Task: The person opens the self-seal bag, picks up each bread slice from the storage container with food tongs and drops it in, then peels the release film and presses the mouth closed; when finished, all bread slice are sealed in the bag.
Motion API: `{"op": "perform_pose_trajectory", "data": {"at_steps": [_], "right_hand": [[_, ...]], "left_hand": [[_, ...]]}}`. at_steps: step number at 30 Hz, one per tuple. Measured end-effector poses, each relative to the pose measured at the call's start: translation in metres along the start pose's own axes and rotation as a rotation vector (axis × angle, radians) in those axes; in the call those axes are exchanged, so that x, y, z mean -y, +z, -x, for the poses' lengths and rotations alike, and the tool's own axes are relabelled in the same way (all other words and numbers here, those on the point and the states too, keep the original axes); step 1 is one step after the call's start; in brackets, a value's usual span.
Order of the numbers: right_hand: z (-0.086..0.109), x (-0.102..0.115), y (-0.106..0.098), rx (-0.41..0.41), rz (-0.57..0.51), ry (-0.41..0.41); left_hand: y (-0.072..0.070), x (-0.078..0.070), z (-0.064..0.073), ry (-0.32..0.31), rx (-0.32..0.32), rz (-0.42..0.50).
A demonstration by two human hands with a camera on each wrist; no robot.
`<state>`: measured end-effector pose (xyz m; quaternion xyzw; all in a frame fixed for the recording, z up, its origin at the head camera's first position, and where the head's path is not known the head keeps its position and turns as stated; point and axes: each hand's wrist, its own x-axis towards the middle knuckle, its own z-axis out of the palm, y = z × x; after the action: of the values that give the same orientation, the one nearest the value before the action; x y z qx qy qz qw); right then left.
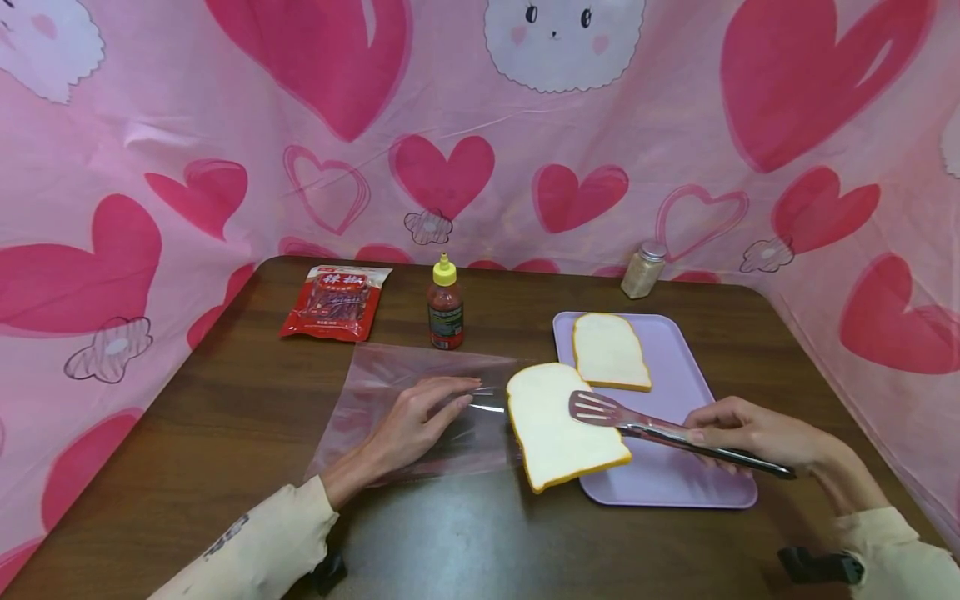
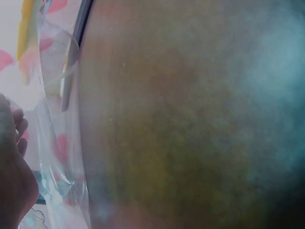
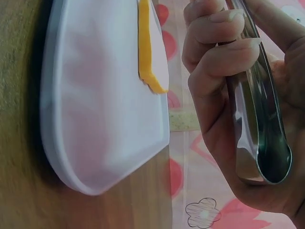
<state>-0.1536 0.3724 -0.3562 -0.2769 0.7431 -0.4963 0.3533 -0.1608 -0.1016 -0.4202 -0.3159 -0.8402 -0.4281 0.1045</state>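
Observation:
My right hand [image 1: 738,429] grips a pair of food tongs [image 1: 660,433] with a slotted reddish head and a metal handle. The tongs hold a slice of toy bread [image 1: 551,425], white with a yellow crust, tilted over the tray's left edge and the right end of a clear plastic bag [image 1: 352,400]. Over that bag lies my left hand [image 1: 423,417], fingers and thumb extended toward the bread. In the right wrist view, curled fingers wrap the tongs' handle [image 3: 248,114]. Clear film [image 2: 62,143] rises beside the hand in the left wrist view.
A second bread slice [image 1: 611,350] lies on the lilac tray [image 1: 675,487]. Behind the bag stand a red sauce bottle [image 1: 446,312] with a yellow cap and a red food packet [image 1: 333,304]. A shaker jar [image 1: 643,271] sits at the back right, near the pink heart-patterned cloth.

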Motion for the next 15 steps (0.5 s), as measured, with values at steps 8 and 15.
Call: {"op": "perform_pose_trajectory", "data": {"at_steps": [8, 15], "right_hand": [[-0.001, 0.007, -0.007, 0.088, -0.023, 0.009], [-0.012, 0.012, -0.014, 0.155, -0.021, 0.040]], "left_hand": [[-0.001, 0.001, 0.000, 0.049, -0.010, 0.028], [0.000, 0.006, 0.000, 0.161, -0.019, 0.029]]}}
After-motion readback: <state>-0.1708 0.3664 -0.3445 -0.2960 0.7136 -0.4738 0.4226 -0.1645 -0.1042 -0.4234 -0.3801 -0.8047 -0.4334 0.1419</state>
